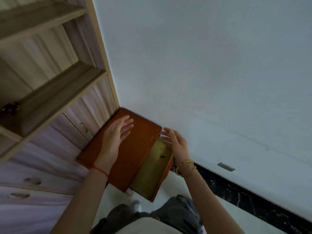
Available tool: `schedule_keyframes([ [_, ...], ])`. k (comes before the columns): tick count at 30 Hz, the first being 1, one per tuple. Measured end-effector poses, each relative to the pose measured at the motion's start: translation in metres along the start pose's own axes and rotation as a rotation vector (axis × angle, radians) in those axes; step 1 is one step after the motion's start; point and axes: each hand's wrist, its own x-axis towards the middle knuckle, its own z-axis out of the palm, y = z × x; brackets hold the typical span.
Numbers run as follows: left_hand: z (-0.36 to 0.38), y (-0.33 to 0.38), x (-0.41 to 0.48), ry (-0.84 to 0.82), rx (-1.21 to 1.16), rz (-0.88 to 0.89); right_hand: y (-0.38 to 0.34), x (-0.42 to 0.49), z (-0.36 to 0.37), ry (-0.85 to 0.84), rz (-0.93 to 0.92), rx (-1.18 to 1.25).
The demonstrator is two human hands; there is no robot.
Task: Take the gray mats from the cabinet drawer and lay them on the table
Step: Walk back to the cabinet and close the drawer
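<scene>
A small orange-brown cabinet (135,149) stands on the floor against the white wall. Its yellowish front (152,173) carries a small dark knob (162,156); I cannot tell whether a drawer is pulled out. No gray mats and no table are in view. My left hand (116,132) hovers flat over the cabinet's top, fingers spread, holding nothing. My right hand (175,142) is at the cabinet's upper front corner, above the yellowish front, fingers apart and empty.
A tall wooden shelf unit (55,92) with doors and handled drawers (32,181) fills the left. A dark object (10,107) sits on one shelf. A black marble skirting (236,193) runs along the wall, with a metal plate (226,166) above it. My legs (177,213) stand just before the cabinet.
</scene>
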Motion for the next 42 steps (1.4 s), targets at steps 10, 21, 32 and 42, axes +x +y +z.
schedule_keyframes([
  [10, 0.108, -0.046, -0.020, 0.356, -0.191, 0.119, -0.019, 0.086, -0.112, -0.367, -0.011, -0.170],
  [21, 0.185, -0.083, -0.127, 0.750, -0.330, 0.138, -0.008, 0.091, -0.192, -0.676, 0.020, -0.323],
  [32, 0.199, -0.136, -0.175, 0.915, -0.369, 0.019, 0.024, 0.072, -0.202, -0.729, 0.187, -0.360],
  [42, 0.189, -0.212, -0.141, 0.849, -0.400, -0.295, 0.091, 0.085, -0.199, -0.655, 0.382, -0.406],
])
